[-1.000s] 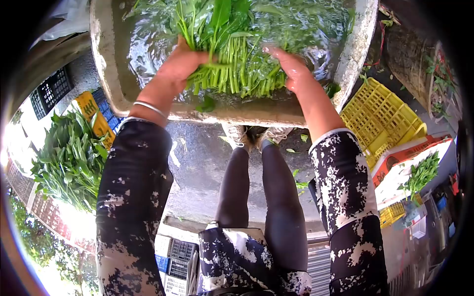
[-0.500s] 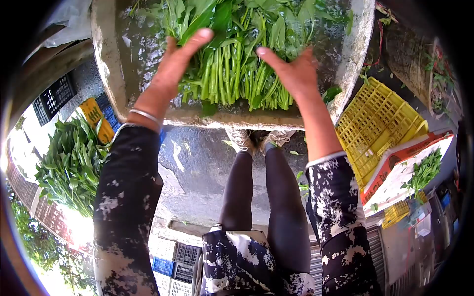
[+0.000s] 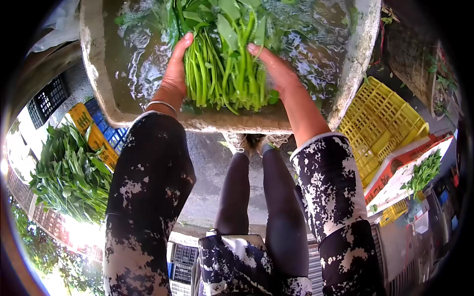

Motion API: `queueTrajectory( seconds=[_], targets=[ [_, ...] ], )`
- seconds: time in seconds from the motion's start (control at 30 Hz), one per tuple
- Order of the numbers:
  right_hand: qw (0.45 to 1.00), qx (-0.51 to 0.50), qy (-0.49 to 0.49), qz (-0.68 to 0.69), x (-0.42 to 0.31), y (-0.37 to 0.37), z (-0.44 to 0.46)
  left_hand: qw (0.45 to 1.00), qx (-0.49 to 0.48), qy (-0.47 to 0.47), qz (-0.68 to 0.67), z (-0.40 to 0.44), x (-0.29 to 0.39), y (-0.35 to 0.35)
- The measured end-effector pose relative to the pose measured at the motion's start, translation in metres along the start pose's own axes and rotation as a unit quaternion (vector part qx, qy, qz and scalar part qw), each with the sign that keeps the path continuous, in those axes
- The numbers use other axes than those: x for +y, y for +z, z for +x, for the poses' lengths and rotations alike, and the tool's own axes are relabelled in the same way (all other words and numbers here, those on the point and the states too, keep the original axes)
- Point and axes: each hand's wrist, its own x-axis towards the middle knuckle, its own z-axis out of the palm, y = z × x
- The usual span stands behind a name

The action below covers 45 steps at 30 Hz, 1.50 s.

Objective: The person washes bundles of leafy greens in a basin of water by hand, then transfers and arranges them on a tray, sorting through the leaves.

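Observation:
A large bundle of green leafy stems (image 3: 224, 74) lies in the water of a stone basin (image 3: 94, 59), cut ends toward me. My left hand (image 3: 176, 69) presses round the bundle's left side, thumb up along the stems. On the right side, my right hand (image 3: 276, 69) grips it, with the thumb on top near the leaves. The fingers of both hands are mostly hidden under or behind the stems. The water around the bundle is rippled.
More leafy greens (image 3: 74, 172) lie at the left beside a yellow-orange box (image 3: 91, 133) and a blue crate (image 3: 111, 128). Yellow crates (image 3: 382, 123) stand at the right, near a white-and-red box (image 3: 395, 172) with greens on it. Below the basin is grey floor (image 3: 202, 197).
Both hands, which were spread above the stems half a second ago, have closed in on the bundle's sides. The bundle is now narrower.

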Motion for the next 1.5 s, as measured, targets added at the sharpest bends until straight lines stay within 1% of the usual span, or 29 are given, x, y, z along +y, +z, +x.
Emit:
queueTrajectory(
  seconds=[0.17,0.23,0.3,0.33,0.37,0.4,0.43,0.47,0.5,0.53,0.57,0.63,0.67,0.7,0.73,0.77,0.83,0.87,0.9,0.97,1.0,1.03,1.1,1.17,1.23,1.3,1.37,1.43,1.5],
  targets=[
    [0.999,-0.017,-0.018,-0.027,0.007,-0.003,0.012,0.998,0.018,-0.047,-0.039,0.003,-0.005,-0.007],
    [0.998,0.056,-0.005,-0.032,0.004,0.003,0.007,0.995,0.04,-0.084,-0.043,0.011,-0.007,-0.008],
    [0.994,0.014,-0.099,-0.054,0.018,-0.004,0.028,0.995,0.019,-0.083,-0.058,0.02,-0.01,-0.014],
    [0.985,-0.052,-0.146,0.071,0.039,-0.008,0.055,0.997,0.009,-0.053,-0.052,0.023,-0.01,-0.013],
    [0.972,-0.095,-0.132,0.167,0.039,-0.007,0.055,0.999,0.002,-0.023,-0.045,0.025,-0.011,-0.014],
    [0.949,-0.136,-0.11,0.261,0.039,-0.006,0.056,0.998,-0.022,-0.03,-0.057,0.036,-0.018,-0.023],
    [0.934,-0.148,-0.026,0.325,0.014,0.003,0.022,0.994,-0.021,-0.03,-0.103,0.028,-0.014,-0.014],
    [0.937,-0.101,-0.007,0.334,0.006,0.005,0.012,0.995,-0.028,-0.051,-0.081,0.021,-0.01,-0.012],
    [0.908,-0.166,0.009,0.385,0.0,0.004,0.001,0.995,-0.035,-0.072,-0.062,0.013,-0.005,-0.01],
    [0.904,-0.168,-0.002,0.393,-0.003,0.005,-0.008,0.989,-0.066,-0.094,-0.095,-0.004,0.004,0.0],
    [0.9,-0.171,-0.014,0.401,-0.008,0.007,-0.018,0.992,-0.08,-0.041,-0.087,-0.005,0.001,-0.002],
    [0.873,-0.227,-0.032,0.431,-0.016,0.013,-0.037,0.985,-0.09,-0.055,-0.138,-0.023,0.005,0.004],
    [0.904,-0.17,-0.056,0.389,-0.02,0.015,-0.053,0.965,-0.129,-0.097,-0.206,-0.022,0.005,0.002],
    [0.928,-0.114,-0.081,0.345,-0.03,0.023,-0.075,0.968,-0.107,-0.098,-0.204,-0.029,0.007,0.001],
    [0.927,-0.104,-0.033,0.359,-0.028,0.02,-0.066,0.964,-0.111,-0.097,-0.223,-0.039,0.01,0.004],
    [0.931,-0.11,-0.035,0.345,-0.022,0.015,-0.067,0.959,-0.114,-0.094,-0.241,-0.05,0.014,0.008],
    [0.862,-0.266,-0.024,0.43,-0.024,0.014,-0.082,0.977,-0.079,-0.057,-0.19,-0.068,0.015,0.008],
    [0.926,-0.053,-0.087,0.364,-0.016,0.025,-0.091,0.98,-0.067,-0.051,-0.183,-0.071,0.008,0.003],
    [0.932,-0.002,-0.052,0.358,-0.029,0.035,-0.12,0.966,-0.059,-0.076,-0.241,-0.08,0.008,0.009],
    [0.945,-0.017,-0.058,0.321,-0.012,0.014,-0.115,0.931,-0.129,0.003,-0.341,-0.12,0.009,0.018],
    [0.944,-0.064,-0.08,0.313,-0.014,0.013,-0.134,0.915,-0.176,-0.04,-0.362,-0.137,0.013,0.022],
    [0.959,-0.037,-0.085,0.268,-0.019,0.015,-0.154,0.942,-0.131,-0.031,-0.308,-0.155,0.013,0.027],
    [0.949,-0.159,-0.111,0.249,-0.023,0.021,-0.174,0.981,-0.039,-0.028,-0.188,-0.19,0.012,0.036],
    [0.944,-0.134,-0.168,0.25,-0.009,-0.003,-0.176,0.944,-0.061,-0.04,-0.321,-0.204,0.007,0.046],
    [0.967,-0.04,-0.143,0.205,-0.021,0.023,-0.216,0.928,-0.095,-0.067,-0.355,-0.221,0.004,0.047],
    [0.962,-0.114,-0.14,0.205,-0.024,0.03,-0.237,0.916,-0.138,-0.081,-0.369,-0.221,-0.007,0.045],
    [0.964,-0.114,-0.103,0.218,-0.026,0.061,-0.258,0.902,-0.193,-0.086,-0.377,-0.239,0.006,0.029],
    [0.976,-0.005,-0.169,0.135,-0.02,0.086,-0.27,0.899,-0.22,-0.063,-0.373,-0.257,0.023,0.007],
    [0.973,0.007,-0.182,0.141,-0.009,0.121,-0.273,0.921,-0.203,-0.011,-0.333,-0.277,0.041,-0.028]
  ],
)
